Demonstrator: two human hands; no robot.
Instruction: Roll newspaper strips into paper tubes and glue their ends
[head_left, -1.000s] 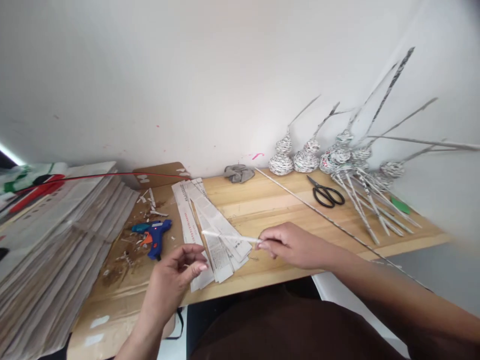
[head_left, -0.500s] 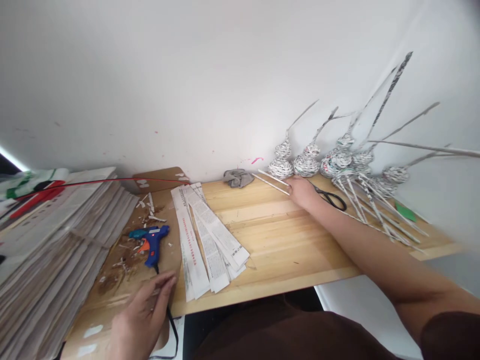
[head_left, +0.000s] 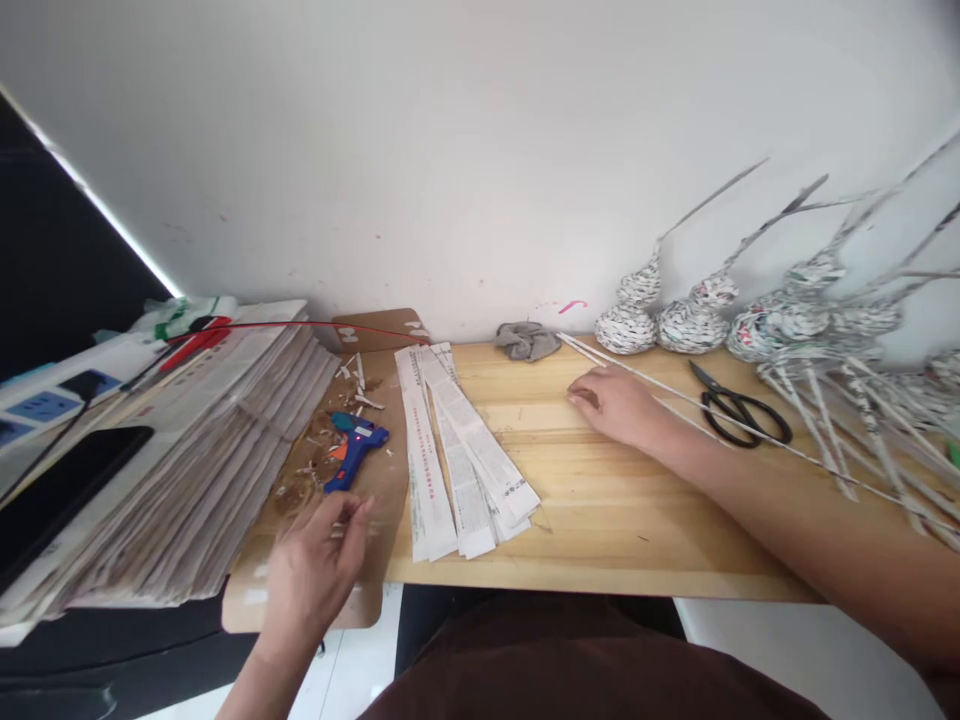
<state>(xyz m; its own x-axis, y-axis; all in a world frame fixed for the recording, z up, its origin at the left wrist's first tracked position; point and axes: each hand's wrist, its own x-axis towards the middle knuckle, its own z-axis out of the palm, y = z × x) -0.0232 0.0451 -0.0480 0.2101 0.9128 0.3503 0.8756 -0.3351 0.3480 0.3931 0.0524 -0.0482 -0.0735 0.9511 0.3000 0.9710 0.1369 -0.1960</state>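
Note:
My left hand (head_left: 319, 555) is loosely curled just below the blue glue gun (head_left: 355, 453), thumb and index fingertips close together and nothing visible between them. Over the middle of the wooden table, my right hand (head_left: 615, 405) has bent fingers, a gap at the thumb and nothing in its grip. Beside and behind it, long thin paper rods (head_left: 637, 375) slant towards the right, passing over the black scissors (head_left: 739, 410). Flat newspaper strips (head_left: 469, 460) lie fanned out between my hands.
Gourd-shaped woven paper pieces (head_left: 626, 328) with long stems stand along the wall. More paper rods (head_left: 862, 430) lie at the right. A grey cloth (head_left: 527, 341) is near the wall. At the left are a tall newspaper stack (head_left: 217, 470), a black phone (head_left: 71, 500) and a power strip (head_left: 45, 405).
The view has turned left, bringing in the phone and power strip. My right hand has let go of the rods, which now lie behind it. The scissors show fully. My left hand stays curled.

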